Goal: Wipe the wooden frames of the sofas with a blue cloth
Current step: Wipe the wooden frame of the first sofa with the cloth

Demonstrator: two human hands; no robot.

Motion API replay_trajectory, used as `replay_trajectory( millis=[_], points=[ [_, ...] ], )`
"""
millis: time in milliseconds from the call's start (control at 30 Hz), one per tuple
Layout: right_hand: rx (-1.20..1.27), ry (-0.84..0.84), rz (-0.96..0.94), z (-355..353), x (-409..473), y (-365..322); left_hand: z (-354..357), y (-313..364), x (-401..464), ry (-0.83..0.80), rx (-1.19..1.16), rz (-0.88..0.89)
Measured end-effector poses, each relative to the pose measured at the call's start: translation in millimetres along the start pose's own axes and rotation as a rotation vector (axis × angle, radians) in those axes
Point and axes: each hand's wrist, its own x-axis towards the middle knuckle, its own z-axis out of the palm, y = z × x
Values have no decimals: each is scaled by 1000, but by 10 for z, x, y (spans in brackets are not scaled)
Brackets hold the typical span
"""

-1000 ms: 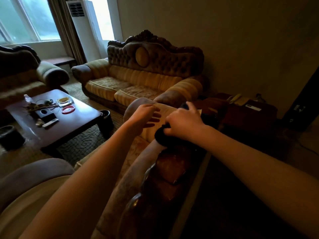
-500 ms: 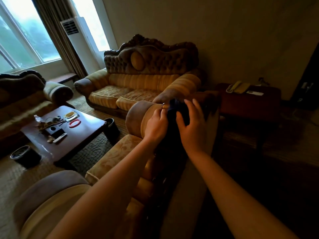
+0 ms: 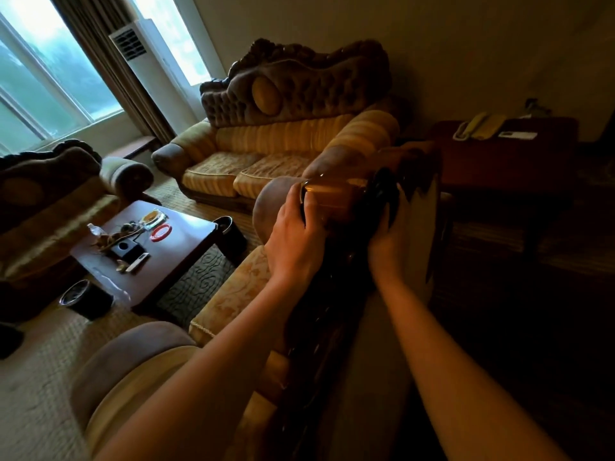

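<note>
Two bare arms stretched over the carved wooden frame [image 3: 319, 314] along the top of the near sofa's back, in a dim sitting room. Left hand [image 3: 294, 242] curled over the frame's far crest, fingers [image 3: 296, 202] bent round the glossy wood beside the rounded armrest [image 3: 269, 207]. Right hand [image 3: 387, 242] just to the right on the same crest, fingers wrapped about a dark cloth [image 3: 387, 191] bunched against the wood; cloth colour hard to read in the low light. Hands near each other, not touching.

Beyond the hands, at the far wall, a second sofa [image 3: 266, 154] with striped gold cushions, tufted back and dark carved top rail. To the left, part of a third sofa [image 3: 50, 194] of the same make. Between them, a low dark coffee table [image 3: 186, 257] with a red ring-shaped item [image 3: 160, 232], a black box [image 3: 126, 251], a remote [image 3: 137, 262] and a small bottle [image 3: 95, 230]. Black bin [image 3: 231, 234] at the table's far right corner, another [image 3: 85, 299] at its near left corner.

On the far right, a dark red side table [image 3: 519, 161] with a pale telephone [image 3: 479, 126]. In the far left corner, a tall white air conditioner [image 3: 146, 71] beside brown curtains [image 3: 109, 58] and bright windows [image 3: 46, 81].
</note>
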Motion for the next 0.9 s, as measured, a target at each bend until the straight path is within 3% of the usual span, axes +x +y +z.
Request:
replay_trajectory(
  millis=[167, 367, 533, 700, 900],
  points=[
    [18, -26, 52, -6, 155, 302, 20, -42, 4, 31, -24, 23],
    [154, -103, 226, -115, -587, 413, 39, -38, 3, 45, 6, 17],
    [201, -90, 137, -154, -849, 76, 35, -26, -2, 38, 21, -5],
    [137, -83, -60, -24, -580, -176, 26, -48, 0, 45, 11, -16],
    [181, -46, 112, 20, 62, 323, 11, -20, 9, 56, -18, -48]
  ],
)
